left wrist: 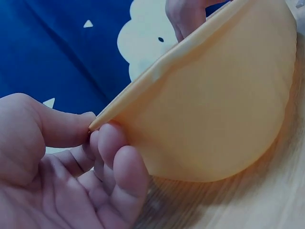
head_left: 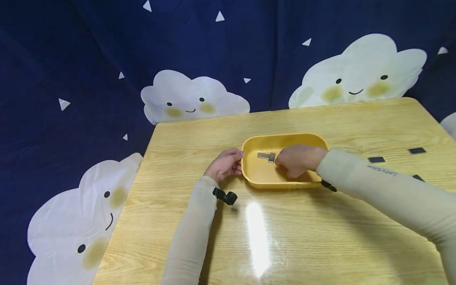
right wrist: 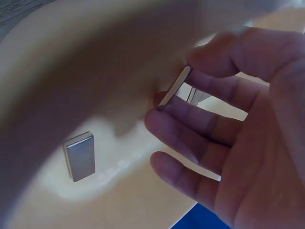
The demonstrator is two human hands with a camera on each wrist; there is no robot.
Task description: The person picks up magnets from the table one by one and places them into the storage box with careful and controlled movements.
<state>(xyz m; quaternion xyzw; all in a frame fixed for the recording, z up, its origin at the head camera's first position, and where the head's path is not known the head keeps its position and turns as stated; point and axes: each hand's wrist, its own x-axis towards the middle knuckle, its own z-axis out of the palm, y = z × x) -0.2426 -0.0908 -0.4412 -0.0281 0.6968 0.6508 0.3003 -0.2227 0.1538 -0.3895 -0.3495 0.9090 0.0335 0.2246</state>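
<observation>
Between the right fingers: a thin metal block (right wrist: 175, 88), edge-on to the right wrist camera, which we see pinched by thumb and fingertips inside a yellow tray (head_left: 285, 185).
Right hand (head_left: 298, 158): fingers clamped on that block, the little finger standing apart from it.
Metal in the tray: left of the right fingertips in the head view, we see a long block (head_left: 263, 156) and, nearer, a second block (head_left: 272, 157) set crosswise just beside them. Whether those two touch, or whether the nearer one is the pinched piece, we cannot tell. From the right wrist, we also see one such block (right wrist: 81, 157) past the fingertips and apart from them.
Left hand (head_left: 225, 164): fingers clamped on the tray's left rim, the thumb on the edge, the others curled by the outer wall.
Dark flat pieces (head_left: 376, 159): three, well to the right of the right fingers, the nearest to the person partly hidden behind the right sleeve (head_left: 384, 194).
Worktop (head_left: 185, 158): wood-grained, beneath the tray, with a bright glare on the person's side of the fingers.
Backdrop (head_left: 107, 43): navy cloth with smiling clouds and white triangles, which we see beyond both hands' fingers.
</observation>
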